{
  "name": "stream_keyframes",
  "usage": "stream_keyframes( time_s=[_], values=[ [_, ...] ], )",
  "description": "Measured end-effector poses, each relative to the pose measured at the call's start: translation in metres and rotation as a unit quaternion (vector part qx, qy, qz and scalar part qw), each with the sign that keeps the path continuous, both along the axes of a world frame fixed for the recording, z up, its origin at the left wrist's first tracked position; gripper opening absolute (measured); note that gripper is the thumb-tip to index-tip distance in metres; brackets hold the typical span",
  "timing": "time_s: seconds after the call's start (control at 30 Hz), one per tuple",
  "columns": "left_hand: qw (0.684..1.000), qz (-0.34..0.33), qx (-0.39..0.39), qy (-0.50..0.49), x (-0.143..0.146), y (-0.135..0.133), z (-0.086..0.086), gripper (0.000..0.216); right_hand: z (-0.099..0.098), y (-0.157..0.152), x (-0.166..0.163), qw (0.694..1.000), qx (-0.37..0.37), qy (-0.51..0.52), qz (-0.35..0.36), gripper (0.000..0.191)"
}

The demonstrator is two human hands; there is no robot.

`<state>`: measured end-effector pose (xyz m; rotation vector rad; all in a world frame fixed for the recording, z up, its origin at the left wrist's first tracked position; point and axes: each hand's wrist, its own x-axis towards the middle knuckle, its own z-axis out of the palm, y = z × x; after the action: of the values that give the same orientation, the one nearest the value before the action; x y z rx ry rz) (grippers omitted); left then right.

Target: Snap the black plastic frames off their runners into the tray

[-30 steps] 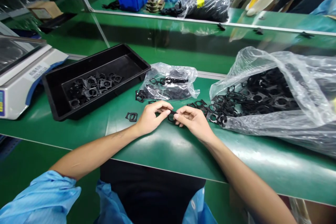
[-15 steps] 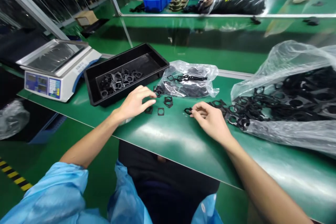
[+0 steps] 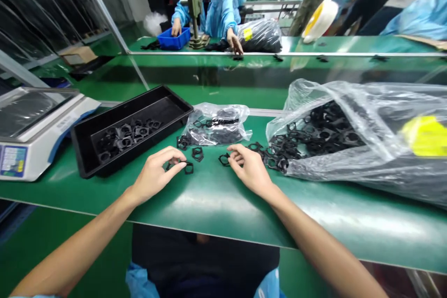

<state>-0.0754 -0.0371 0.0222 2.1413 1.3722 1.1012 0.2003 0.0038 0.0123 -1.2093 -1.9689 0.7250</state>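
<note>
My left hand (image 3: 159, 171) is low over the green bench, thumb and index finger slightly apart at the edge of a small black square frame (image 3: 189, 167) that lies flat. Another dark part shows partly behind its fingers. To the right, my right hand (image 3: 249, 167) pinches a black ring-shaped part (image 3: 224, 159) between thumb and fingers, close to the bench surface. Between and beyond the hands lie a few loose black parts (image 3: 197, 153). Behind them is a clear bag (image 3: 218, 123) with black parts inside.
At left stand a black tray (image 3: 139, 111) holding several black parts and a weighing scale (image 3: 38, 130). A large open plastic bag (image 3: 349, 167) spills a pile of black parts (image 3: 282, 151) at right. Across the bench, a person in blue handles parts beside a blue bin (image 3: 173, 39).
The camera view has tilted up and shifted right. My left hand has come down toward the square frame, which stays in place. My right hand keeps its pinch on the ring-shaped part.
</note>
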Motion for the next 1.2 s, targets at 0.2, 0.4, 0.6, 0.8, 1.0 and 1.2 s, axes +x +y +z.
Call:
stream_keyframes(
  time_s=[0.2,0.4,0.6,0.8,1.0,1.2],
  values=[
    [0.988,-0.052,-0.022,-0.143,0.067,0.035,0.007,0.012,0.004,-0.002,0.003,0.997,0.015,-0.066,0.030,0.018],
    [0.973,-0.041,-0.029,-0.223,0.091,0.043,-0.024,0.009,0.005,-0.001,0.004,1.000,-0.015,-0.005,-0.016,0.016],
    [0.944,-0.037,-0.103,-0.311,0.085,0.035,-0.035,0.019,0.003,0.004,0.000,0.965,-0.154,0.206,-0.054,0.025],
    [0.946,-0.003,-0.084,-0.314,0.084,0.040,-0.033,0.026,0.008,0.005,-0.007,0.912,-0.259,0.311,-0.070,0.036],
    [0.943,0.009,-0.098,-0.318,0.084,0.039,-0.031,0.028,0.009,0.003,-0.008,0.906,-0.275,0.315,-0.059,0.037],
    [0.954,0.025,-0.077,-0.287,0.083,0.041,-0.032,0.020,0.009,0.002,-0.008,0.916,-0.267,0.297,-0.030,0.039]
  ],
)
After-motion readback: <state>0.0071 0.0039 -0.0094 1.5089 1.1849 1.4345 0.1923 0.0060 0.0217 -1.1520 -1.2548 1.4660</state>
